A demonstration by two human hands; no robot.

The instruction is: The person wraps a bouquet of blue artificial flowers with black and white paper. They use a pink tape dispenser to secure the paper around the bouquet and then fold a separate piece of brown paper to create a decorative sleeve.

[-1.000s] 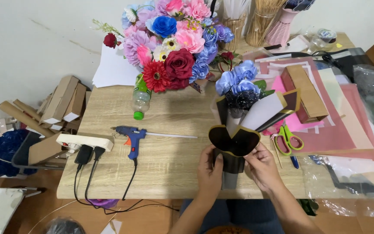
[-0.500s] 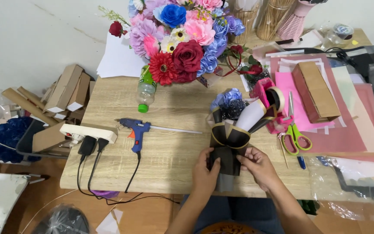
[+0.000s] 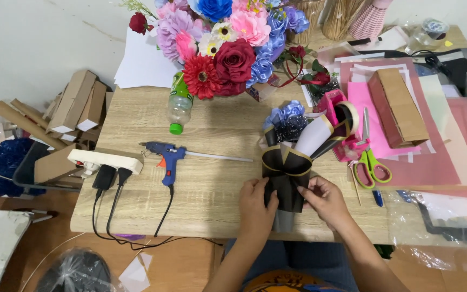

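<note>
A small bouquet lies on the wooden table (image 3: 136,130) near its front edge, wrapped in black paper with gold edging (image 3: 286,174). Pale blue flowers (image 3: 284,114) and a white sheet stick out of its far end. My left hand (image 3: 257,201) grips the wrap's lower left side. My right hand (image 3: 323,200) pinches its lower right edge. Both hands press the black paper around the stem end.
A blue glue gun (image 3: 167,156) with a glue stick lies left of the bouquet, by a white power strip (image 3: 105,160). A big flower arrangement (image 3: 225,48) and a green-capped bottle (image 3: 179,108) stand behind. Green scissors (image 3: 370,162), pink tape dispenser (image 3: 337,116), brown box (image 3: 398,107) and pink paper sheets lie right.
The bouquet has been laid lower and the black wrap folded tighter around it. Both hands shifted down to its stem end. The camera moved closer to the table.
</note>
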